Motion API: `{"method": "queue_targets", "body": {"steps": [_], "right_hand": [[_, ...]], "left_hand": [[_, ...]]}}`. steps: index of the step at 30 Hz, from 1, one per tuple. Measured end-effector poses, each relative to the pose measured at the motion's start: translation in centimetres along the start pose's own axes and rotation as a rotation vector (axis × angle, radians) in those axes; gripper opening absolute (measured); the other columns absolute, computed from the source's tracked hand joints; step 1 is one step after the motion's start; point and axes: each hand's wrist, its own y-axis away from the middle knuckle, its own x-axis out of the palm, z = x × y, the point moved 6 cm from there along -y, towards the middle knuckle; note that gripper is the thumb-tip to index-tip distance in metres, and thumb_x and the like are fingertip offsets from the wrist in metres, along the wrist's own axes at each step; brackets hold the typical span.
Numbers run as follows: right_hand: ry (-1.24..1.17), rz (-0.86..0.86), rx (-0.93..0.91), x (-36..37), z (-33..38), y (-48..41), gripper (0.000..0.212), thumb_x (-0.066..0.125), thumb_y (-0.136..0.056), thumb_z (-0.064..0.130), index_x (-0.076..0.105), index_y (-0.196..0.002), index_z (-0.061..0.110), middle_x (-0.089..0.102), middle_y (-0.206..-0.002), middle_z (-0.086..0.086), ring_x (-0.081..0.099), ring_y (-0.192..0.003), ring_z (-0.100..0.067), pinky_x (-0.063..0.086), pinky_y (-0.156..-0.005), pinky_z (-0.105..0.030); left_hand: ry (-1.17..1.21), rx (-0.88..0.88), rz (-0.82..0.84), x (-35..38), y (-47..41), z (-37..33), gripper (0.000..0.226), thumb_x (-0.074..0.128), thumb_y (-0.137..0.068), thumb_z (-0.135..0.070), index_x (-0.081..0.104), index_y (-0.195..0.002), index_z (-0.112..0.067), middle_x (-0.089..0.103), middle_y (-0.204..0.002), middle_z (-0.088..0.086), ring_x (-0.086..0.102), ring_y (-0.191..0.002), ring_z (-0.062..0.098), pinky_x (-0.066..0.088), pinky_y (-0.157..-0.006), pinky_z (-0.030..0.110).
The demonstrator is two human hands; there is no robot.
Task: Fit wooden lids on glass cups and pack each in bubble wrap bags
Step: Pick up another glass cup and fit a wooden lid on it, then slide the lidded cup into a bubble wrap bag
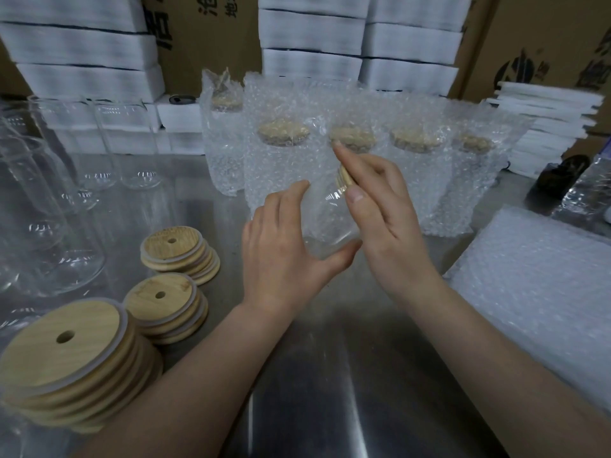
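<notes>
Spare glass cups (49, 200) and lid stacks (180, 252) sit on the surface (330, 375) to my left. My left hand (284, 252) has its fingers spread round the lidded cup (329, 247), thumb under the base, with the bubble bag (317, 206) partly over it. My right hand (383, 213) pinches the lid (344, 178) rim. My worry is that the glass is slick and tilted. If the bag snags, the lid could pop off or the cup could slip.

Head camera looks forward and down, close over the steel table (330, 375).
</notes>
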Motion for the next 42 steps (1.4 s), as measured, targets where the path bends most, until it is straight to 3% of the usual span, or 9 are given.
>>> {"method": "queue_targets", "body": {"steps": [5,8,13,20,25,32,35,38,42], "right_hand": [[0.137,-0.284,0.059,-2.5,0.1,-0.4,0.025,0.043,-0.095,0.02,0.063,-0.108,0.025,0.061,-0.101,0.017,0.058,-0.098,0.001,0.045,-0.085,-0.016],[0.473,-0.315,0.284,-5.1,-1.5,-1.0,0.02,0.046,-0.088,0.021,0.066,-0.085,0.016,0.066,-0.082,0.005,0.06,-0.08,-0.016,0.045,-0.069,-0.033],[1.013,-0.024,0.668,-8.8,-4.9,-0.4,0.021,0.058,-0.086,0.021,0.067,-0.103,0.015,0.059,-0.115,-0.021,0.052,-0.111,-0.042,0.042,-0.092,-0.044],[1.008,0.06,1.053,-12.0,-7.3,1.2,0.042,0.066,-0.09,0.029,0.052,-0.126,0.012,0.032,-0.14,-0.024,0.026,-0.133,-0.041,0.027,-0.108,-0.049],[0.993,0.103,1.093,-12.8,-8.7,1.4,0.036,0.06,-0.093,0.022,0.051,-0.124,0.009,0.035,-0.143,-0.026,0.027,-0.135,-0.042,0.027,-0.108,-0.046],[0.929,-0.069,0.928,-13.7,-8.1,1.0,0.026,0.06,-0.089,0.009,0.063,-0.115,0.013,0.057,-0.125,-0.022,0.053,-0.113,-0.042,0.045,-0.091,-0.042],[0.892,-0.181,0.796,-13.8,-6.9,0.5,0.029,0.06,-0.085,0.004,0.066,-0.112,0.013,0.062,-0.114,-0.021,0.058,-0.103,-0.041,0.048,-0.083,-0.041],[0.85,-0.274,0.69,-13.3,-5.5,0.1,0.034,0.055,-0.081,0.001,0.065,-0.11,0.016,0.064,-0.104,-0.019,0.058,-0.096,-0.039,0.045,-0.074,-0.036],[0.805,-0.344,0.565,-12.2,-3.8,-0.4,0.038,0.051,-0.079,-0.001,0.064,-0.109,0.018,0.066,-0.087,-0.011,0.057,-0.082,-0.031,0.042,-0.066,-0.034]], "left_hand": [[0.102,-0.146,-0.046,-0.2,0.2,1.3,0.09,0.072,-0.066,-0.06,0.043,-0.137,-0.013,0.055,-0.12,-0.001,0.057,-0.109,0.018,0.052,-0.088,0.045],[0.159,-0.257,-0.102,-0.5,0.2,2.4,0.087,0.073,-0.066,-0.061,0.04,-0.135,-0.02,0.051,-0.117,-0.009,0.056,-0.106,0.013,0.051,-0.087,0.038],[0.235,-0.401,-0.205,-0.7,0.2,4.0,0.086,0.075,-0.067,-0.06,0.039,-0.136,-0.021,0.053,-0.119,-0.006,0.057,-0.105,0.014,0.048,-0.085,0.033],[0.268,-0.504,-0.314,-1.2,0.1,5.9,0.087,0.077,-0.069,-0.057,0.036,-0.137,-0.02,0.052,-0.127,0.0,0.051,-0.118,0.015,0.043,-0.097,0.034],[0.285,-0.482,-0.337,-1.4,-0.2,6.1,0.09,0.079,-0.072,-0.047,0.033,-0.142,-0.012,0.044,-0.135,0.004,0.042,-0.126,0.015,0.031,-0.102,0.023],[0.129,-0.3,-0.375,-2.7,-0.7,4.1,0.097,0.082,-0.071,-0.029,0.027,-0.146,0.0,0.033,-0.144,0.02,0.034,-0.136,0.032,0.029,-0.115,0.038],[0.03,-0.176,-0.405,-3.4,-0.7,2.7,0.091,0.079,-0.073,-0.025,0.028,-0.145,-0.002,0.031,-0.146,0.024,0.031,-0.137,0.033,0.026,-0.116,0.039],[-0.065,0.036,-0.394,-3.6,-0.8,0.8,0.081,0.073,-0.075,-0.017,0.023,-0.139,-0.016,0.029,-0.146,0.028,0.028,-0.136,0.033,0.029,-0.111,0.059],[-0.126,0.287,-0.306,-2.7,-0.5,-1.9,0.068,0.065,-0.074,-0.011,0.029,-0.132,-0.017,0.019,-0.146,0.012,0.033,-0.137,0.037,0.017,-0.118,0.058]]}}
